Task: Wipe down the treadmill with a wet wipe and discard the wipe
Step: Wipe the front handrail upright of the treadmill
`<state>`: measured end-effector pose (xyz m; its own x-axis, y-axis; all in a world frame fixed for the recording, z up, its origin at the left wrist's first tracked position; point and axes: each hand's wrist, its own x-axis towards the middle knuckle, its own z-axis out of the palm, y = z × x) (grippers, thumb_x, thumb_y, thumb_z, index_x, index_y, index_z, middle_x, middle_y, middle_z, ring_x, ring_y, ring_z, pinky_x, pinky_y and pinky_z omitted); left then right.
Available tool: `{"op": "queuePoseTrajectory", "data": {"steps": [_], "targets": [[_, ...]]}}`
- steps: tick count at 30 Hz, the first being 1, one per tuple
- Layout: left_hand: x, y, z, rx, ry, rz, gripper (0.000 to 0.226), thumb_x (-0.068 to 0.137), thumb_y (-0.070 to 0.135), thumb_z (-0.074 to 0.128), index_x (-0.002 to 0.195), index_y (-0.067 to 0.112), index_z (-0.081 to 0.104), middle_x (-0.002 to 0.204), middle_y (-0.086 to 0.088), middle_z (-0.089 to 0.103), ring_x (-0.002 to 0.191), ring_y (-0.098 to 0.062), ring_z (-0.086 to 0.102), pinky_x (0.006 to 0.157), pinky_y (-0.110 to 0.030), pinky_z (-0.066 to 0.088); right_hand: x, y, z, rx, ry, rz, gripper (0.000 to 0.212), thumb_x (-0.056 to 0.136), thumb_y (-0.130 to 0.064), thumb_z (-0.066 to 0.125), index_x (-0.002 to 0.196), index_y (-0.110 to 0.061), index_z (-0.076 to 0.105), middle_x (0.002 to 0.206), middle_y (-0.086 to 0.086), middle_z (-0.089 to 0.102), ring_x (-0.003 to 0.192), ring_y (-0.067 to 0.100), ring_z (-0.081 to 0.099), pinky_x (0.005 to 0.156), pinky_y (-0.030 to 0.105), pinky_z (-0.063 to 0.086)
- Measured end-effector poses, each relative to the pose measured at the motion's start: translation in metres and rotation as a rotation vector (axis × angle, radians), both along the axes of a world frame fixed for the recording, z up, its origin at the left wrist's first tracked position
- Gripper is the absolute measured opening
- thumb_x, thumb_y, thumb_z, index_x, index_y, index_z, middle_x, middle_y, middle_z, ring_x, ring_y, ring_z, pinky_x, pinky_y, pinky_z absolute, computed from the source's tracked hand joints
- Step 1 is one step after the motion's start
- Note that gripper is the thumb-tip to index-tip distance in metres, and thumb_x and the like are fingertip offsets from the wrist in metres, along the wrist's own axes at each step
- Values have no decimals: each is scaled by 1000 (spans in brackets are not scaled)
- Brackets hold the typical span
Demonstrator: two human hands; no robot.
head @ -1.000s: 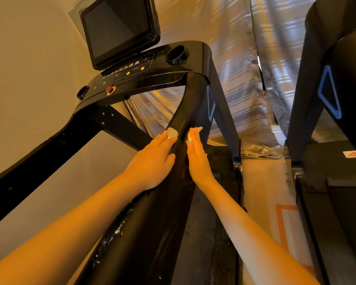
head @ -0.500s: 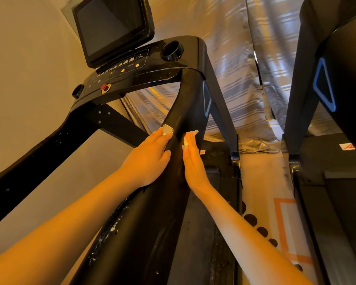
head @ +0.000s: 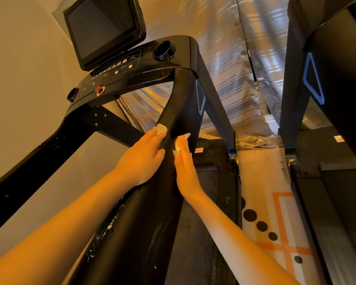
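Pressing white wipe, right hand; no legible writing.

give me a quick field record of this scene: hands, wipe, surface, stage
left hand: left hand rests flat on the glossy black treadmill handrail
right hand: right hand presses the white crumpled wet wipe against the handrail's right side, fingers straight
console: dark tilted screen above
stage: wiping, wipe not yet discarded
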<state>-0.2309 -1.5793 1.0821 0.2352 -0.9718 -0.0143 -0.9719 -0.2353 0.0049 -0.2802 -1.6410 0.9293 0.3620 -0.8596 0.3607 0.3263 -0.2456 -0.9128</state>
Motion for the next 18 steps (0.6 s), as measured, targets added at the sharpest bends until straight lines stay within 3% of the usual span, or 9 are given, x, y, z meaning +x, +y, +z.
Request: {"op": "queuePoseTrajectory", "data": {"steps": [4, 7, 9, 11, 14, 16, 18], "targets": [[-1, 2, 0, -11, -16, 1, 54, 105, 32, 37, 156, 28, 16, 164, 6, 5, 150, -18, 15, 118, -36, 22, -2, -11, -18, 149, -47, -5, 53, 97, -63, 26, 144, -47, 10, 159, -16, 11, 148, 5, 11, 124, 44, 7], [-3, 3, 1, -11, -21, -2, 54, 105, 32, 36, 156, 28, 17, 164, 5, 6, 149, -19, 16, 118, -36, 23, -5, -14, -29, 256, 8, 1, 81, 76, -91, 27, 142, -47, 13, 164, -4, 15, 151, 15, 13, 124, 49, 8], [-2, 2, 1, -11, -15, -2, 54, 105, 32, 37, 156, 28, 17, 164, 5, 6, 149, -19, 17, 118, -37, 23, -6, -2, -25, 200, 42, -13, 68, 91, -73, 24, 149, -40, 9, 163, -10, 9, 151, 11, 7, 124, 48, 3], [0, 1, 0, -14, -10, -2, 54, 105, 32, 37, 156, 28, 17, 164, 5, 6, 149, -19, 17, 118, -36, 23, -6, 17, -19, 143, 41, -3, 52, 100, -54, 22, 148, -45, 5, 157, -26, 3, 149, 3, 3, 124, 44, -1], [2, 1, -1, -18, -8, -2, 54, 105, 32, 38, 155, 29, 18, 164, 6, 7, 149, -18, 17, 117, -35, 23, -7, 37, -20, 115, -16, 20, 45, 95, -64, 22, 136, -63, 3, 148, -39, 2, 149, 0, 2, 124, 40, -2], [2, 0, -2, -29, -9, -10, 54, 105, 32, 38, 155, 28, 18, 164, 5, 8, 149, -18, 18, 117, -35, 24, -5, 30, -25, 103, -25, -4, 43, 94, -67, 21, 133, -70, 4, 151, -37, 2, 149, 1, 2, 124, 43, -2], [2, 1, -2, -37, -15, -15, 54, 105, 31, 38, 155, 27, 19, 164, 4, 9, 149, -19, 18, 117, -36, 24, -2, 15, -29, 135, -16, -26, 41, 97, -57, 23, 134, -64, 7, 156, -26, 6, 151, 7, 5, 124, 49, 0]]}}
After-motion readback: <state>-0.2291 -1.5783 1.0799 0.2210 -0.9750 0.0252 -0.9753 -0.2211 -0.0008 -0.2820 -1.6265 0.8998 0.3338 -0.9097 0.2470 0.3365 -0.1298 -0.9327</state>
